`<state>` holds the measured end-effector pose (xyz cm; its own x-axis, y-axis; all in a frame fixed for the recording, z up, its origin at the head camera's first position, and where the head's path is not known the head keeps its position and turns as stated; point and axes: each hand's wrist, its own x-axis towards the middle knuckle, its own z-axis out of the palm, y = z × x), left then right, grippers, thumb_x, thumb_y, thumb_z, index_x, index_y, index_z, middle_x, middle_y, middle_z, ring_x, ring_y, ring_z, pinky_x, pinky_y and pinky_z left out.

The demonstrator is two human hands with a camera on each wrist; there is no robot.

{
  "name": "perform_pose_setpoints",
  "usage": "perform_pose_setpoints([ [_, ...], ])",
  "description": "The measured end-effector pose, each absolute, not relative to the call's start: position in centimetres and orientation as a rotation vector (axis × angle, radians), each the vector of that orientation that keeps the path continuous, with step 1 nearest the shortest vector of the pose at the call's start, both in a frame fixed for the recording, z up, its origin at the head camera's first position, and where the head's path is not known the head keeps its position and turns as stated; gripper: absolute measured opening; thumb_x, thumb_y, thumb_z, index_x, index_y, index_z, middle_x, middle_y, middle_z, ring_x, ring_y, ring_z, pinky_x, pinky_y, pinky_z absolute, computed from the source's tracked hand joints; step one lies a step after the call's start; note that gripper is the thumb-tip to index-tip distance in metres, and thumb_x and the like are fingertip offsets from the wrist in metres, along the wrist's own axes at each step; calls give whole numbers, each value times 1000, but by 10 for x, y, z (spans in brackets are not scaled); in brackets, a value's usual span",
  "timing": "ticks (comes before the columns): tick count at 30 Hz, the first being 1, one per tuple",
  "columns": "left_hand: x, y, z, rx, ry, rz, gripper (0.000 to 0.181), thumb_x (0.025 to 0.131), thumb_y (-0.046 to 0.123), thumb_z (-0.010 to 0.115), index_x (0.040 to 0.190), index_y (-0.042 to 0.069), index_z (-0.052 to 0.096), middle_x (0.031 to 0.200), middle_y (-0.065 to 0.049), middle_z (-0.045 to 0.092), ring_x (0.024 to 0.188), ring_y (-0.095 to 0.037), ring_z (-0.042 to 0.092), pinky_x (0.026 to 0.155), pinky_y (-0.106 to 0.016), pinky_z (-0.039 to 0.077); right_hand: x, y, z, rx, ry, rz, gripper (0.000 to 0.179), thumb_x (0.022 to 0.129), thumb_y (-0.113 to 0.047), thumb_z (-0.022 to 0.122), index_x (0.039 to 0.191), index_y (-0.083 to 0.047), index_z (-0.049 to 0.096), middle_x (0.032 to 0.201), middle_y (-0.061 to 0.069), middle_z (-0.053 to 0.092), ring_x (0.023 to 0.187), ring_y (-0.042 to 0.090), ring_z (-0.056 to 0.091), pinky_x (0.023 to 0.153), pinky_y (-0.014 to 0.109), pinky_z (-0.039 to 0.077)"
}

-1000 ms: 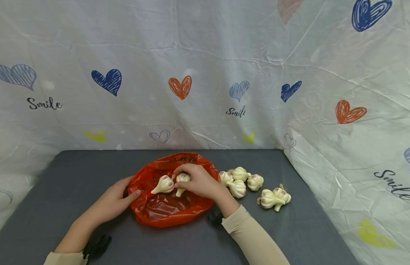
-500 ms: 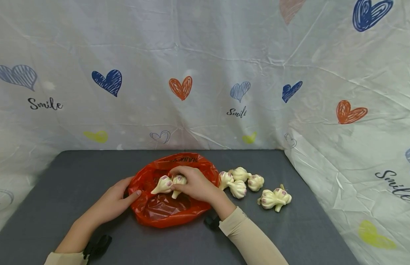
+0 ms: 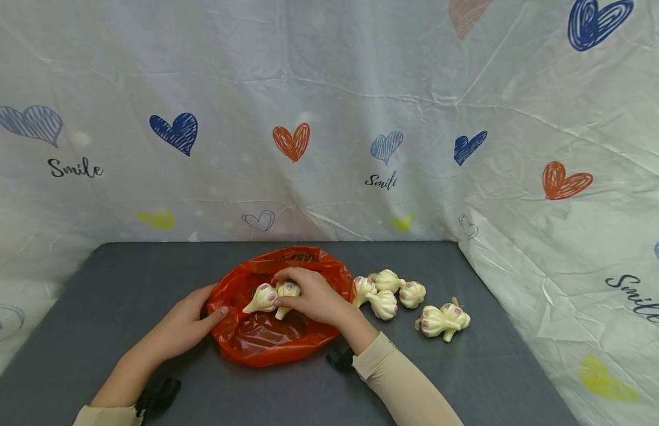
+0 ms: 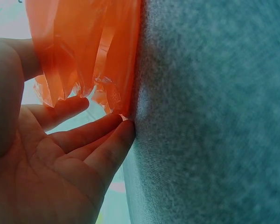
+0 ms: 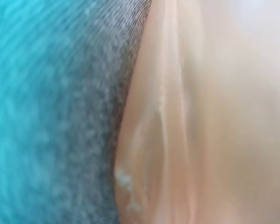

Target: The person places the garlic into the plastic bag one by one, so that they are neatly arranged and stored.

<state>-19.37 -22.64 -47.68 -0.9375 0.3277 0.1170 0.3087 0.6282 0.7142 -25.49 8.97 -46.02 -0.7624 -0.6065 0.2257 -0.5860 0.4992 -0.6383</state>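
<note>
A red plastic bag (image 3: 260, 349) lies with its mouth spread wide on the table. My left hand (image 3: 188, 322) holds its left rim, thumb over the inner side and fingers outside; the left wrist view shows the fingers (image 4: 100, 154) low against the table beside the bag's crinkled edge. Inside the bag my right hand (image 3: 313, 296) pinches a garlic bulb (image 3: 288, 290) between thumb and fingers, stem pointing down. Another garlic bulb (image 3: 262, 297) lies right beside it, stem to the left. The right wrist view is filled by blurred bag film (image 5: 163, 140) and tabletop.
Several garlic bulbs (image 3: 384, 305) lie close together just right of the bag. Farther right sits another small cluster of garlic (image 3: 443, 320). The grey table (image 3: 164, 263) ends at a hanging white cloth (image 3: 329, 77) printed with hearts.
My right hand has shifted slightly left with the garlic bulb, bringing it up against the other bulb in the bag. My left hand stays at the rim.
</note>
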Motion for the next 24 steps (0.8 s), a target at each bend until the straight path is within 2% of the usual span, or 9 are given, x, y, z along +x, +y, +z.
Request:
perform_pose_setpoints([
  [24, -194, -227, -476, 544, 2814, 1226, 64, 111, 37, 67, 158, -3, 50, 151, -25, 59, 140, -47, 56, 110, -69, 48, -256, 78, -470, -1052, 2676, -1078, 51, 99, -33, 85, 142, -11, 69, 140, -2, 69, 129, 9, 61, 113, 30, 49],
])
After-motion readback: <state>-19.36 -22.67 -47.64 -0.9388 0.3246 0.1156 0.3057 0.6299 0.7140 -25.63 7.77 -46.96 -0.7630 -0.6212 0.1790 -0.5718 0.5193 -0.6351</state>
